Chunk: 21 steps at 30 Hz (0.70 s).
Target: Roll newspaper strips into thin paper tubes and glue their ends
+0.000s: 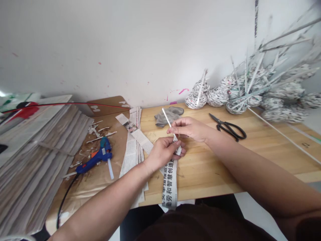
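Observation:
A newspaper strip (170,187) hangs from my hands over the table's front edge, its upper end rolled into a thin white tube (167,117) that points up and away. My left hand (164,152) pinches the strip where the flat paper meets the roll, thumb on top. Just above and to the right, my right hand (189,129) holds the tube between thumb and fingers. Behind the tube lies a crumpled grey cloth (170,115). More cut newspaper strips (131,150) lie fanned out left of my left hand.
A blue glue gun (96,159) lies on brown paper among scraps, beside a tall newspaper stack (50,147) at the left. Black-handled scissors (229,128) rest on the wooden table (205,174) at the right. Woven paper shapes (218,97) with long paper rods stand along the wall.

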Motion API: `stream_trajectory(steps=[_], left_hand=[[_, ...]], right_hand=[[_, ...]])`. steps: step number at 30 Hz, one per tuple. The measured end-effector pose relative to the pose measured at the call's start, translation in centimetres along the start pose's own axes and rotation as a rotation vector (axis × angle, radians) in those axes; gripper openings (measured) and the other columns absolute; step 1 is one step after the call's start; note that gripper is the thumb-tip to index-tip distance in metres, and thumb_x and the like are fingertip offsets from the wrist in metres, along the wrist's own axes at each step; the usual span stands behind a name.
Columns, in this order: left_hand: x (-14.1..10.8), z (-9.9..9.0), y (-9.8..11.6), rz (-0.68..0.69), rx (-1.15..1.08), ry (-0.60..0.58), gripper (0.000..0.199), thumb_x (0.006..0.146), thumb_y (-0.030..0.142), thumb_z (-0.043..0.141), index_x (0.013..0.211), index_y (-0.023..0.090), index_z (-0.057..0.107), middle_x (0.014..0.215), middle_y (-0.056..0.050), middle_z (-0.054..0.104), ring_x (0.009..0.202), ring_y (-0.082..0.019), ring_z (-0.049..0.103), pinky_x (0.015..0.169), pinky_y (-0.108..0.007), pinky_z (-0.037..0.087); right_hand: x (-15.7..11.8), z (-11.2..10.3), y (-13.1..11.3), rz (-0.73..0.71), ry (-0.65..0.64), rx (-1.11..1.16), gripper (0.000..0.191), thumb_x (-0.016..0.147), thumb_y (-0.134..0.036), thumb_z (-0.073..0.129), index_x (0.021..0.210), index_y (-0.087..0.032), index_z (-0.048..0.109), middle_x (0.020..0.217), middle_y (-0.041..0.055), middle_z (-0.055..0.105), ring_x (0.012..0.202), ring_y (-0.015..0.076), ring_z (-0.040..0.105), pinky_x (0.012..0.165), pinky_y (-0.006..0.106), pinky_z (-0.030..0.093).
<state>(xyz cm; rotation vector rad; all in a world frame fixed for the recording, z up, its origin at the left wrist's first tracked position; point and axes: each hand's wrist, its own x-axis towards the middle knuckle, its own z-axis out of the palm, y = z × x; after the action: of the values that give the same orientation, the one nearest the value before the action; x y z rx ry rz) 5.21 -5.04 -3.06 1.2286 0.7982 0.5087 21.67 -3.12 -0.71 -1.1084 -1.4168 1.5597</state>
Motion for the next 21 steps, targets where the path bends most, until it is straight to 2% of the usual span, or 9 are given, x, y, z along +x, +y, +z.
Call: stream_trajectory(steps=[2,7,12,17,21], left_hand=[[-0.01,0.0,0.03,-0.001,0.008,0.004,0.029,0.085,0.037,0.059,0.089,0.01,0.066,0.08,-0.009,0.069,0.071,-0.013,0.065,0.067,-0.028,0.054],[-0.03,0.05,0.04,0.001,0.016,0.014,0.029,0.085,0.039,0.06,0.089,0.01,0.066,0.08,-0.009,0.069,0.071,-0.014,0.065,0.066,-0.027,0.054],[0.0,-0.06,0.07,0.0,0.012,0.005,0.032,0.084,0.04,0.06,0.089,0.01,0.067,0.081,-0.009,0.069,0.071,-0.014,0.065,0.067,-0.028,0.055],[0.05,-0.15,-0.12,0.011,-0.001,0.0,0.032,0.083,0.041,0.061,0.09,0.01,0.067,0.081,-0.009,0.069,0.071,-0.014,0.065,0.067,-0.029,0.055],[0.02,-0.1,-0.11,0.006,0.001,-0.007,0.031,0.084,0.04,0.06,0.09,0.011,0.067,0.081,-0.008,0.069,0.071,-0.014,0.065,0.066,-0.028,0.055]], right_hand=[[-0.07,0.02,-0.06,0.015,-0.008,0.001,0.033,0.068,-0.043,0.077,0.072,-0.013,0.063,0.063,-0.0015,0.057,0.053,0.0069,0.046,0.049,0.022,0.031],[-0.07,0.06,0.14,-0.03,0.072,0.045,0.037,0.067,-0.043,0.078,0.064,-0.015,0.055,0.057,-0.0055,0.05,0.051,0.0059,0.042,0.048,0.021,0.03],[-0.14,-0.22,0.01,0.033,-0.075,-0.018,0.032,0.07,-0.043,0.076,0.071,-0.014,0.062,0.06,-0.0029,0.055,0.05,0.0068,0.043,0.047,0.022,0.031],[0.09,-0.05,0.26,-0.024,0.058,0.045,0.038,0.063,-0.043,0.08,0.062,-0.015,0.054,0.058,-0.0052,0.05,0.052,0.0063,0.042,0.049,0.022,0.031],[0.22,-0.29,0.35,0.03,-0.001,0.057,0.033,0.067,-0.043,0.078,0.072,-0.014,0.062,0.064,-0.0024,0.056,0.051,0.006,0.042,0.046,0.022,0.028]])
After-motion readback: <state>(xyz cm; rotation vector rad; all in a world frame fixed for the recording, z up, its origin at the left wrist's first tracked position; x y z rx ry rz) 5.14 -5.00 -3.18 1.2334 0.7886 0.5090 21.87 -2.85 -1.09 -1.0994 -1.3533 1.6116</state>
